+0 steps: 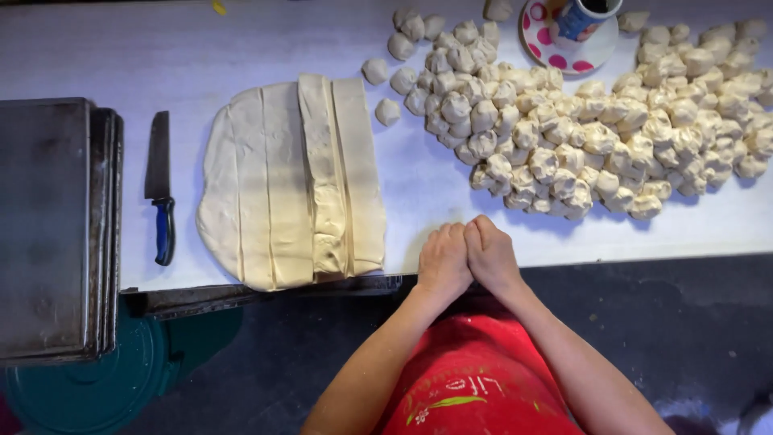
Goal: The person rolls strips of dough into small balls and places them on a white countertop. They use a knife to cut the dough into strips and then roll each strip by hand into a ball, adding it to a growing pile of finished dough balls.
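Left hand and right hand pressed together, fingers curled shut at the white table's near edge (contents, if any, cannot be told). Heap of pale knotted dough pieces at one o'clock; flat strip-cut dough sheet at ten o'clock; blue-handled knife beyond.

White table; dough sheet; knife; dough balls; trays.

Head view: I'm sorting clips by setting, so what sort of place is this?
Probably a bakery or commercial kitchen prep table. A rolled dough sheet cut into strips lies on the white worktable, a large heap of small dough pieces sits beside it, and stacked metal baking trays wait at the left.
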